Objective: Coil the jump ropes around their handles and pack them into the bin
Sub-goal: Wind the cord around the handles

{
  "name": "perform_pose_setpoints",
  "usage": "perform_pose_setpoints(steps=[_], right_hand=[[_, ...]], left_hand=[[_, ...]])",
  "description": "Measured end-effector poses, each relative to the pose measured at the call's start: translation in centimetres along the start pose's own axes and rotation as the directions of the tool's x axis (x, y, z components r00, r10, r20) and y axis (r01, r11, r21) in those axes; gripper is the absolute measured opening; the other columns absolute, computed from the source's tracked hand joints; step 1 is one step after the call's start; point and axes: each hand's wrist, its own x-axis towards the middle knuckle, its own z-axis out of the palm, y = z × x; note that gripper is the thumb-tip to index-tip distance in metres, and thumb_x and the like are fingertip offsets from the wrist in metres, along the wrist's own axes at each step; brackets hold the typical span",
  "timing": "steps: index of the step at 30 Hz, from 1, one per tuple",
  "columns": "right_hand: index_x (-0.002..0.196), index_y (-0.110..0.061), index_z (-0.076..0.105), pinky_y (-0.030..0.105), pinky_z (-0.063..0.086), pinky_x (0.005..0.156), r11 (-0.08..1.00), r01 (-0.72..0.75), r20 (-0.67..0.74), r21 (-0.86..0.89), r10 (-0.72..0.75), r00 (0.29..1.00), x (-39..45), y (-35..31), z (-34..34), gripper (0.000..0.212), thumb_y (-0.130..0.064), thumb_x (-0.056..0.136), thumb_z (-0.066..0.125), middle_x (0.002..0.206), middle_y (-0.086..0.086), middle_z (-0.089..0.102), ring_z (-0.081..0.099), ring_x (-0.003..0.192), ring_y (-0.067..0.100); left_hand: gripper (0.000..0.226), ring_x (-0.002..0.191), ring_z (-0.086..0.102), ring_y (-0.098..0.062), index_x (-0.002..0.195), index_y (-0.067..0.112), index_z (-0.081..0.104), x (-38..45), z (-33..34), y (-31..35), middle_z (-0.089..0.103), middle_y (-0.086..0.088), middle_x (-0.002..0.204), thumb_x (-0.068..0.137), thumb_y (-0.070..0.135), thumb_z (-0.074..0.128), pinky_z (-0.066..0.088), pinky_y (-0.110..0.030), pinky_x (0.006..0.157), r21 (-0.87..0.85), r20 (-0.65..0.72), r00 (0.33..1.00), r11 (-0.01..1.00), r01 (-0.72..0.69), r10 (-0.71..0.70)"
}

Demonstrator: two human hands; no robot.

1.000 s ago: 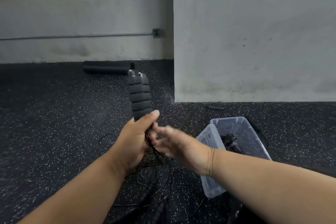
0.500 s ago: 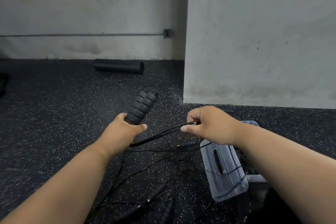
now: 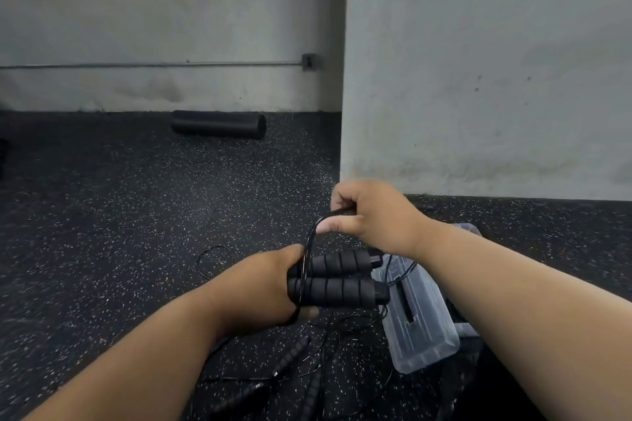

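1. My left hand (image 3: pixel 260 287) grips two handles (image 3: pixel 337 278) side by side, lying level, their free ends pointing toward the bin (image 3: pixel 419 325).
2. My right hand (image 3: pixel 371 212) pinches the rope (image 3: pixel 309 243) just above the handles; the rope drops from it and crosses the handles at my left fingers.
3. The bin sits on the floor (image 3: pixel 136 215), just right of the handles.
4. More ropes (image 3: pixel 294 372) lie loose on the floor, left of the bin and below my left hand.
5. A roller (image 3: pixel 219 124) lies by the wall, far behind the bin.
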Motion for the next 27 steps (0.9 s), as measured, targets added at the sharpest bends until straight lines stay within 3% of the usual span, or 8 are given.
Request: perform_pose_setpoints(steps=[2,5,9,11,14,19,24,27], right_hand=[[0.077,-0.02,0.054,0.035,0.051,0.067,0.989,-0.1,0.128,0.108,0.086,0.988,0.2,1.8,1.2,0.037,-0.041,0.087,0.083,0.071,-0.011,0.051,0.044,0.066,0.01],[0.078,-0.031,0.06,0.048,0.05,0.074,0.953,-0.199,0.354,0.226,0.11,0.929,-0.5,2.7,2.5,0.031,-0.003,0.09,0.058,0.08,0.001,0.057,0.051,0.075,0.02],[0.077,-0.025,0.069,0.04,0.039,0.077,0.873,-0.295,0.449,0.389,0.1,0.888,-1.6,0.6,3.9,0.02,-0.011,0.084,0.055,0.081,0.006,0.055,0.044,0.08,0.018],[0.076,-0.028,0.069,0.036,0.036,0.07,0.774,-0.345,0.471,0.531,0.07,0.879,-2.0,-0.8,4.5,0.016,-0.015,0.081,0.06,0.075,0.0,0.055,0.044,0.073,0.013],[0.108,-0.028,0.065,0.027,0.032,0.06,0.617,-0.395,0.487,0.681,0.021,0.873,-2.3,-2.1,4.8,0.024,-0.03,0.084,0.069,0.079,-0.009,0.064,0.048,0.066,0.005],[0.111,-0.013,0.073,0.032,0.05,0.085,0.554,-0.408,0.401,0.726,0.141,0.905,-2.1,-2.5,5.4,0.042,-0.051,0.093,0.072,0.104,0.005,0.076,0.068,0.092,0.018],[0.079,-0.027,0.067,0.031,0.028,0.06,0.465,-0.439,0.362,0.769,0.25,0.898,-1.5,-2.5,5.9,0.036,-0.062,0.08,0.071,0.067,-0.001,0.045,0.037,0.063,0.013],[0.085,-0.027,0.07,0.031,0.045,0.071,0.544,-0.393,0.343,0.742,0.196,0.919,-1.7,-2.9,5.1,0.028,-0.053,0.089,0.064,0.074,-0.005,0.063,0.058,0.069,0.012]], left_hand=[[0.045,0.077,0.067,-0.002,0.098,0.037,0.054,-0.3,-0.1,0.0,0.071,0.017,0.085,0.072,0.042,0.091,0.06,-0.032,0.074,-0.081,-0.049,0.999,0.997,-0.011,0.007],[0.044,0.073,0.066,-0.001,0.103,0.039,0.058,-0.4,-0.3,-0.4,0.072,0.014,0.086,0.074,0.04,0.09,0.056,-0.028,0.071,-0.239,-0.095,0.995,0.971,0.007,-0.03],[0.042,0.077,0.068,-0.008,0.109,0.037,0.063,-0.1,-0.3,-1.1,0.076,0.003,0.096,0.078,0.037,0.09,0.056,-0.03,0.074,-0.397,-0.077,0.991,0.915,0.071,-0.11],[0.041,0.094,0.073,-0.016,0.116,0.036,0.065,0.1,0.0,-1.2,0.078,0.002,0.104,0.082,0.031,0.089,0.055,-0.032,0.082,-0.546,-0.043,0.993,0.835,0.072,-0.114],[0.041,0.102,0.074,-0.012,0.125,0.031,0.063,-0.1,0.7,-0.7,0.079,0.007,0.107,0.09,0.024,0.083,0.053,-0.024,0.073,-0.725,-0.005,0.996,0.686,0.059,-0.091],[0.038,0.056,0.059,-0.007,0.119,0.022,0.058,0.3,1.6,0.3,0.065,0.01,0.068,0.09,0.025,0.083,0.05,-0.026,0.053,-0.727,-0.035,0.98,0.678,0.108,-0.194],[0.047,0.071,0.06,-0.013,0.127,0.025,0.059,-0.2,0.6,-0.4,0.066,-0.003,0.095,0.087,0.031,0.083,0.051,-0.03,0.059,-0.802,0.043,0.995,0.59,0.09,-0.093],[0.053,0.078,0.067,-0.016,0.131,0.024,0.062,-0.9,-0.5,-1.1,0.07,0.001,0.095,0.08,0.021,0.078,0.058,-0.033,0.066,-0.842,0.188,0.982,0.513,0.166,-0.01]])
